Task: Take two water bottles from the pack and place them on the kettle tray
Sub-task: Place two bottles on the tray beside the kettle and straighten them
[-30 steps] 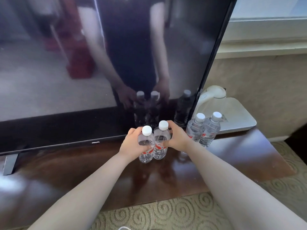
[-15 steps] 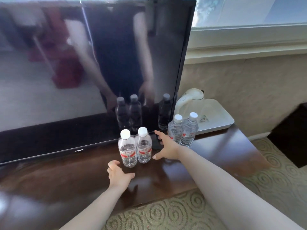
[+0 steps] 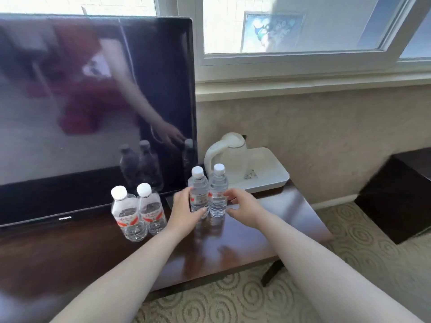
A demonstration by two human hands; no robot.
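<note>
- Two small clear water bottles are standing upright and touching each other on the dark wooden table [image 3: 245, 241], just in front of the white kettle tray [image 3: 275, 178], not on it yet. Left bottle [image 3: 198, 192], right bottle [image 3: 218, 194].
- The left hand [image 3: 184, 213] is wrapping partway around the lower half of the left bottle, fingers curled onto it, though I can't tell how firmly it's gripping.
- The right hand [image 3: 242, 206] is sitting half open just beside the right bottle; fingertips are looking close to the label, but I can't say whether they're touching.
- Another pair of bottles [image 3: 137, 213] is standing further left, in front of the TV [image 3: 93, 101].
- Handling-wise: they're looking full, so I'm guessing decent weight for the size, and thin plastic that's going to dent if squeezed hard.
- Smooth sides might be slippery, so grabbing around the labelled middle seems the safest bet, one bottle per hand.
- The kettle [image 3: 231, 157] is taking up the tray's left side, so the bare right part seems the spot to aim for.
</note>
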